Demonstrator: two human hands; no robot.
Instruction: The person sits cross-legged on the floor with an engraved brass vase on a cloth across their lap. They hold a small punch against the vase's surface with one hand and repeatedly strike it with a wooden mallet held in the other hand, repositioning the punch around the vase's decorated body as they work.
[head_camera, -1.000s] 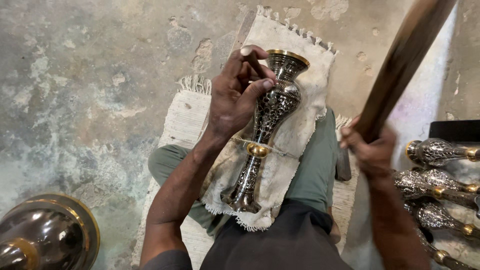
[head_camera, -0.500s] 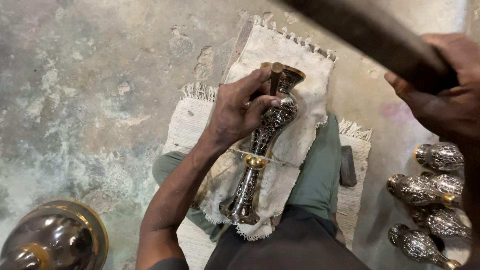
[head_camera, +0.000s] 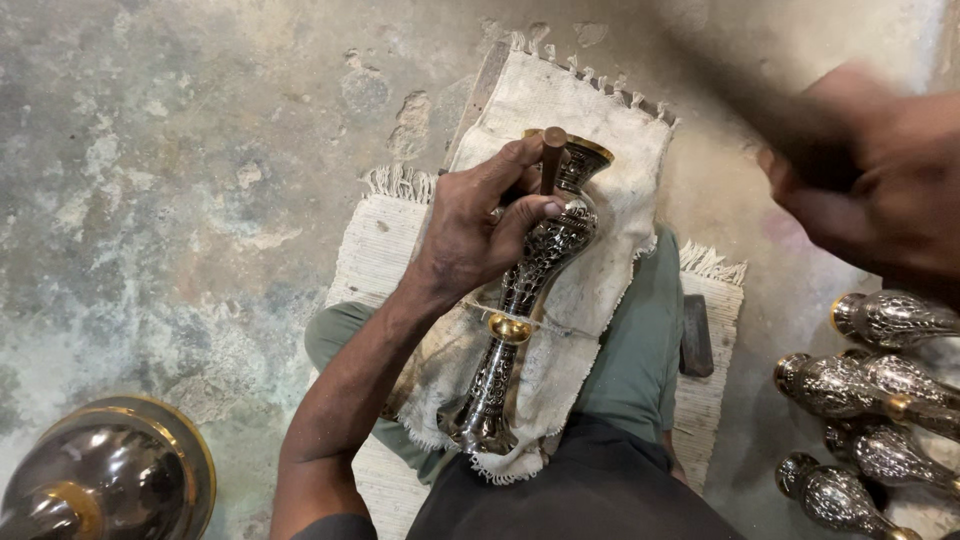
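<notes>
One vase (head_camera: 530, 300) under left hand (head_camera: 470, 235) pinching punch (head_camera: 552, 158) | right hand (head_camera: 880, 190) blurred, grip unclear

Bare concrete floor (head_camera: 180, 150), mottled grey and green, chipped in patches. At the lower left corner of the floor, a large polished metal vessel (head_camera: 105, 475) with a gold rim, cut off by the edge. Along the right edge, well apart from it, a cluster of engraved silver-and-gold vases (head_camera: 870, 400) lying on their sides, touching one another. Under the seated legs, a fringed woven mat (head_camera: 385, 255). On its right part, a small dark block (head_camera: 695, 335).
</notes>
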